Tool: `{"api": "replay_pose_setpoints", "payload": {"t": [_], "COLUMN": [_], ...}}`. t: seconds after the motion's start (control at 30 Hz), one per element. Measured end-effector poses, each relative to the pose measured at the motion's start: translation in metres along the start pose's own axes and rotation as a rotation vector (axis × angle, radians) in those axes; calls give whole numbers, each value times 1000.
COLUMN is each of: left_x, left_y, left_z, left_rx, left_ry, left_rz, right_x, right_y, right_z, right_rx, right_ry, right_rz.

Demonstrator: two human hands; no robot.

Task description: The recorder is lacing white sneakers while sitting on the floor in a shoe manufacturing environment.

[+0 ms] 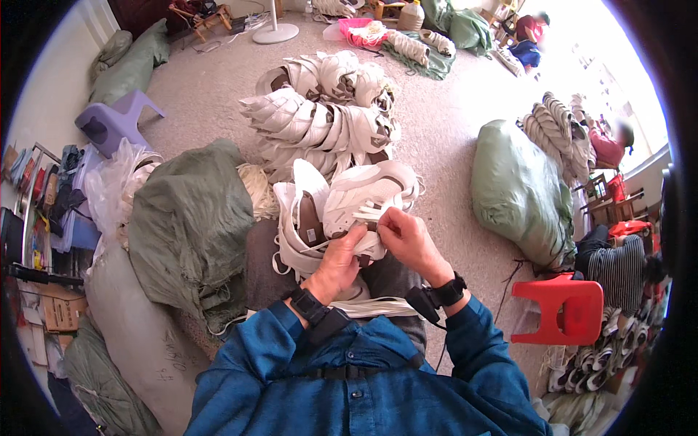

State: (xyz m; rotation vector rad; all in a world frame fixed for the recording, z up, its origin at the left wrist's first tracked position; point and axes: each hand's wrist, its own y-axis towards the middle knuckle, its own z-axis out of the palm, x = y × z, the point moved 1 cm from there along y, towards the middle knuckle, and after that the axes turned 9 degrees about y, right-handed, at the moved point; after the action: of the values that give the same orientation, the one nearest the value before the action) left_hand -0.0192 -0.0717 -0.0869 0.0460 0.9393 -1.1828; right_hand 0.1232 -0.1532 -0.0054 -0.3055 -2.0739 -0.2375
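White shoe uppers with brown linings lie on my lap, one white shoe upper (363, 190) directly under my hands and another shoe upper (309, 211) beside it at the left. My left hand (338, 263) is closed on the near edge of the right-hand upper, thumb on top. With fingers pinched together, my right hand (411, 243) grips a white shoelace (371, 211) at the eyelet area; the exact grip is partly hidden. A bundle of loose white laces (378, 308) lies across my lap near my waist.
Stacks of nested shoe uppers (320, 120) stand on the floor ahead. Green sacks (193, 211) crowd my left side, and another green sack (520, 192) lies at the right. A red stool (558, 309) stands near right, a purple stool (120, 120) far left. Other people sit along the right.
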Motion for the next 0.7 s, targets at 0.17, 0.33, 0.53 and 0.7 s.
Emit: {"api": "replay_pose_setpoints", "payload": {"t": [0.17,0.33,0.53,0.7], "left_x": [6,-2,-1,-7], "left_y": [1,-4,-7,-23], "left_z": [-1,12,14,-7], "left_rx": [-37,-67,-163,52], "left_ry": [31,27,52,202], "left_rz": [82,82,27,-49], "right_x": [24,27,29,88], "right_y": [-1,14,27,48], "right_z": [11,9,13,20], "right_rx": [-188,-35,89,-21], "right_ry": [-217,-316,-535,-182], "right_rz": [-305,-311,-251,-458]}}
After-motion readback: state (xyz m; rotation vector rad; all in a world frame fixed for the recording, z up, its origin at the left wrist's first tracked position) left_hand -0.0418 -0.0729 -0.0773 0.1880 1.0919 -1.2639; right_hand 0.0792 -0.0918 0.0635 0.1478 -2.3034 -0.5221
